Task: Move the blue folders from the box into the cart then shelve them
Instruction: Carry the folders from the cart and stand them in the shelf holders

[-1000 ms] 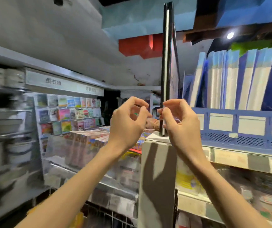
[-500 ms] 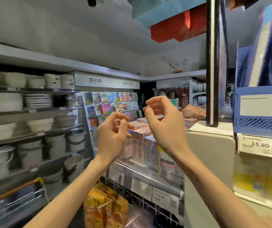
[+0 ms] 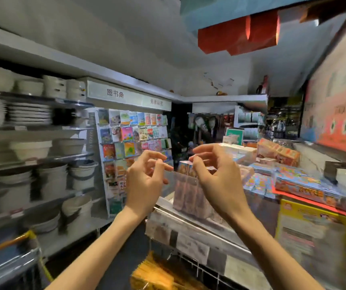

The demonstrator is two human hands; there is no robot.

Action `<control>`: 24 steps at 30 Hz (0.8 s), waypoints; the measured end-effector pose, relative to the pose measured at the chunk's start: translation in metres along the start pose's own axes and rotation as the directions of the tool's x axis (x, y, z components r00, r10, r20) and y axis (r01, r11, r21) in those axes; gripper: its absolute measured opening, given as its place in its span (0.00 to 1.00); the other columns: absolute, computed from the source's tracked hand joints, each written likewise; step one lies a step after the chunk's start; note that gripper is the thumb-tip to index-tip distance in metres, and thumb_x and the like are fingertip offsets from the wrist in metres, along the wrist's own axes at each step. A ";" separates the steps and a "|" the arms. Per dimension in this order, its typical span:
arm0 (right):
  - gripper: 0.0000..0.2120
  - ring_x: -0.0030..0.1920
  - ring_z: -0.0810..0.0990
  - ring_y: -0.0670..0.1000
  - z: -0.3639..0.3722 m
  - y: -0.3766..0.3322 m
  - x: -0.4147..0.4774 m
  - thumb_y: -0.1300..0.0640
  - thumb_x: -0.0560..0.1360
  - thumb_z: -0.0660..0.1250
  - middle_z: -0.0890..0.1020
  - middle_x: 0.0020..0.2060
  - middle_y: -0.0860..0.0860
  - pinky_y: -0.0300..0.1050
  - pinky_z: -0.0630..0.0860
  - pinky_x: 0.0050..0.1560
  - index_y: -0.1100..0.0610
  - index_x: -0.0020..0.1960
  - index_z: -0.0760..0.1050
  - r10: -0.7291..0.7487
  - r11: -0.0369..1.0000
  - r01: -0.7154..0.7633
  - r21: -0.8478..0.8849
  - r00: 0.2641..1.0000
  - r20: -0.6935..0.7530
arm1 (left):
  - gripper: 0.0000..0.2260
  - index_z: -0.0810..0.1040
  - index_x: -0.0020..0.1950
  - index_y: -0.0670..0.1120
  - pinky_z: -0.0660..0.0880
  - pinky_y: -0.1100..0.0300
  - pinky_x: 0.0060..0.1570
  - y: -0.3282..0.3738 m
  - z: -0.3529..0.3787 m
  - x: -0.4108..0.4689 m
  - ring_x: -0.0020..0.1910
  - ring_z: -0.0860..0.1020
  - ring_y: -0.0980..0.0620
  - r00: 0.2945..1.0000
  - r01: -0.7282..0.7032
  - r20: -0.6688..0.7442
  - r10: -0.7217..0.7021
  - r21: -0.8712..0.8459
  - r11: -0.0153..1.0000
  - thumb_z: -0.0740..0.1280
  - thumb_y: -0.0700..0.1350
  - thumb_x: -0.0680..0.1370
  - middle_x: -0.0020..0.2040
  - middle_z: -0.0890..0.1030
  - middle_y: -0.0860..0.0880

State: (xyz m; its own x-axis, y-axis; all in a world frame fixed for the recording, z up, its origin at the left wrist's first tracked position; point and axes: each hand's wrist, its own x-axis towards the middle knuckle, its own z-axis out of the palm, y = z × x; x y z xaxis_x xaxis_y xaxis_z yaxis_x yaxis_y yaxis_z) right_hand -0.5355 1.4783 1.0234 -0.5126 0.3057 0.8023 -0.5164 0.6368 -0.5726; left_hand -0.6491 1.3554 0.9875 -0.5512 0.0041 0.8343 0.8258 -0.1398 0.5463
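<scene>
2 hands are raised at frame centre, left hand (image 3: 145, 183) and right hand (image 3: 216, 176) near each other but apart, fingers loosely curled, thumb and forefinger narrowly spread on each, nothing seen held. The blue folders are not caught in this view, so their place cannot be told; what looks like a cart (image 3: 7, 245) with a yellow bar is blurred at lower left. Bowls and plates (image 3: 30, 116) are stacked on shelves at left, a card rack (image 3: 134, 132) is seen behind the hands, and colourful boxes (image 3: 293, 183) are laid out at right.
</scene>
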 end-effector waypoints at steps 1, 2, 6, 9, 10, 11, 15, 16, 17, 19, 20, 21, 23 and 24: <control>0.03 0.41 0.81 0.41 0.013 0.002 -0.001 0.59 0.78 0.67 0.83 0.40 0.45 0.33 0.75 0.40 0.51 0.50 0.78 0.012 1.000 -0.012 0.002 1.000 0.000 | 0.05 0.78 0.49 0.43 0.80 0.55 0.29 -0.011 -0.008 0.003 0.36 0.84 0.50 1.000 0.002 0.005 -0.002 0.008 1.000 0.64 0.44 0.79 0.38 0.85 0.48; 0.04 0.42 0.82 0.41 0.025 0.004 -0.002 0.59 0.78 0.67 0.83 0.40 0.44 0.32 0.76 0.41 0.51 0.50 0.78 0.011 1.000 -0.011 0.016 1.000 0.016 | 0.05 0.79 0.48 0.44 0.79 0.56 0.29 -0.020 -0.015 0.004 0.35 0.84 0.51 1.000 0.009 -0.019 -0.008 0.009 1.000 0.64 0.44 0.79 0.37 0.85 0.48; 0.06 0.44 0.83 0.43 0.068 0.023 0.004 0.58 0.79 0.67 0.83 0.41 0.43 0.40 0.80 0.44 0.48 0.50 0.78 0.023 0.999 -0.024 0.032 0.999 0.040 | 0.07 0.78 0.48 0.43 0.78 0.56 0.29 -0.053 -0.030 0.004 0.34 0.83 0.48 0.989 0.087 -0.113 -0.098 -0.098 0.991 0.62 0.44 0.79 0.36 0.85 0.47; 0.05 0.44 0.83 0.44 0.094 0.038 0.006 0.58 0.79 0.67 0.84 0.41 0.44 0.43 0.81 0.45 0.48 0.50 0.77 0.044 0.997 -0.046 0.057 0.998 0.041 | 0.07 0.77 0.49 0.41 0.78 0.56 0.28 -0.071 -0.036 0.004 0.33 0.83 0.47 0.988 0.081 -0.125 -0.091 -0.087 0.993 0.62 0.42 0.80 0.37 0.85 0.47; 0.04 0.44 0.82 0.43 0.102 0.044 0.004 0.58 0.79 0.67 0.83 0.40 0.43 0.39 0.79 0.44 0.49 0.50 0.77 0.046 0.996 -0.050 0.078 0.998 0.046 | 0.07 0.77 0.49 0.41 0.78 0.56 0.28 -0.081 -0.037 0.001 0.33 0.83 0.48 0.986 0.093 -0.135 -0.100 -0.058 0.994 0.62 0.42 0.80 0.36 0.84 0.47; 0.04 0.44 0.82 0.42 0.108 0.043 0.003 0.58 0.79 0.66 0.83 0.40 0.43 0.34 0.77 0.43 0.50 0.50 0.77 0.034 0.994 -0.039 0.105 0.998 0.051 | 0.06 0.77 0.48 0.41 0.78 0.58 0.28 -0.084 -0.039 0.002 0.33 0.82 0.49 0.984 0.096 -0.148 -0.101 -0.043 0.994 0.62 0.42 0.79 0.36 0.84 0.47; 0.03 0.45 0.81 0.40 0.136 0.050 -0.005 0.57 0.79 0.66 0.82 0.42 0.43 0.29 0.74 0.41 0.52 0.52 0.77 0.056 0.973 -0.083 0.218 0.990 0.126 | 0.05 0.77 0.48 0.41 0.76 0.59 0.27 -0.112 -0.058 -0.007 0.29 0.80 0.49 0.965 0.155 -0.220 -0.140 0.051 0.987 0.62 0.38 0.80 0.35 0.84 0.49; 0.03 0.44 0.81 0.40 0.148 0.053 -0.009 0.57 0.79 0.66 0.82 0.42 0.44 0.29 0.74 0.41 0.52 0.52 0.77 0.082 0.963 -0.118 0.243 0.985 0.154 | 0.05 0.77 0.48 0.40 0.77 0.57 0.27 -0.120 -0.069 -0.011 0.29 0.80 0.48 0.958 0.189 -0.236 -0.162 0.096 0.977 0.62 0.36 0.81 0.35 0.84 0.49; 0.03 0.44 0.80 0.40 0.159 0.056 -0.013 0.57 0.79 0.66 0.82 0.41 0.44 0.29 0.74 0.40 0.52 0.52 0.77 0.097 0.957 -0.139 0.254 0.980 0.171 | 0.05 0.77 0.48 0.40 0.77 0.55 0.26 -0.130 -0.080 -0.015 0.30 0.80 0.47 0.953 0.206 -0.252 -0.166 0.138 0.969 0.62 0.35 0.81 0.34 0.83 0.50; 0.03 0.44 0.80 0.40 0.181 0.062 -0.021 0.58 0.79 0.66 0.82 0.41 0.44 0.29 0.73 0.40 0.53 0.52 0.77 0.102 0.952 -0.159 0.260 0.970 0.219 | 0.05 0.77 0.48 0.39 0.76 0.55 0.25 -0.148 -0.102 -0.022 0.30 0.80 0.51 0.941 0.242 -0.288 -0.175 0.216 0.946 0.62 0.35 0.81 0.33 0.83 0.52; 0.03 0.43 0.80 0.39 0.192 0.065 -0.025 0.58 0.79 0.66 0.82 0.41 0.44 0.28 0.73 0.40 0.54 0.52 0.77 0.109 0.950 -0.174 0.259 0.963 0.248 | 0.05 0.77 0.48 0.39 0.76 0.56 0.25 -0.158 -0.113 -0.026 0.29 0.79 0.52 0.931 0.277 -0.306 -0.197 0.245 0.929 0.61 0.35 0.80 0.33 0.82 0.54; 0.04 0.42 0.80 0.39 0.206 0.068 -0.033 0.59 0.79 0.66 0.82 0.40 0.44 0.27 0.72 0.40 0.55 0.52 0.77 0.120 0.947 -0.196 0.254 0.951 0.284 | 0.06 0.77 0.48 0.39 0.75 0.56 0.25 -0.167 -0.125 -0.032 0.27 0.78 0.52 0.919 0.315 -0.325 -0.224 0.262 0.912 0.61 0.35 0.80 0.32 0.82 0.55; 0.04 0.41 0.79 0.38 0.233 0.076 -0.046 0.59 0.78 0.66 0.82 0.40 0.44 0.27 0.72 0.39 0.55 0.52 0.77 0.167 0.937 -0.260 0.232 0.920 0.355 | 0.06 0.77 0.47 0.41 0.74 0.58 0.25 -0.187 -0.149 -0.046 0.25 0.77 0.53 0.901 0.357 -0.355 -0.247 0.286 0.889 0.61 0.35 0.80 0.31 0.82 0.55; 0.04 0.41 0.79 0.38 0.246 0.079 -0.054 0.59 0.77 0.66 0.82 0.41 0.44 0.28 0.73 0.39 0.55 0.52 0.77 0.200 0.929 -0.302 0.214 0.896 0.398 | 0.06 0.76 0.47 0.42 0.73 0.59 0.25 -0.197 -0.159 -0.056 0.25 0.76 0.54 0.894 0.375 -0.365 -0.258 0.296 0.879 0.61 0.35 0.80 0.30 0.81 0.55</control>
State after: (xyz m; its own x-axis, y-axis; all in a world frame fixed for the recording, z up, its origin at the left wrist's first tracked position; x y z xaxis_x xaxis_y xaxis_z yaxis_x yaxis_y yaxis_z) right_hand -0.7178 1.3382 0.8934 -0.8350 0.1196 0.5370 -0.4716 0.3471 -0.8106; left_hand -0.8003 1.2257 0.8218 -0.7499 -0.3215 0.5782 0.5543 0.1718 0.8144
